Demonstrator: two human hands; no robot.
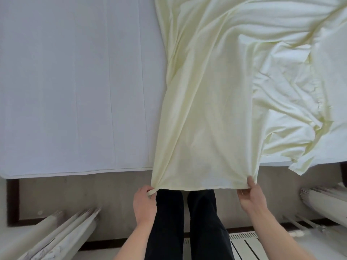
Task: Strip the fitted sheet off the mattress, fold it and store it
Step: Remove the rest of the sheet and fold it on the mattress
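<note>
A pale yellow fitted sheet (206, 94) lies loose over the right half of the white mattress (75, 72), rumpled at the far right. A smoother strip of it runs toward me and hangs past the mattress's near edge. My left hand (144, 201) grips the strip's near left corner, fingers curled round bunched cloth. My right hand (251, 196) pinches the near right corner with the thumb on top. The hem stretches taut between both hands, above my dark trouser legs.
The bare left half of the mattress shows vertical seams. Grey floor (84, 194) lies below its near edge. Rolled pale material (56, 235) leans at lower left, a white cylinder (323, 201) sits at right, and a white slatted grille (246, 244) is by my feet.
</note>
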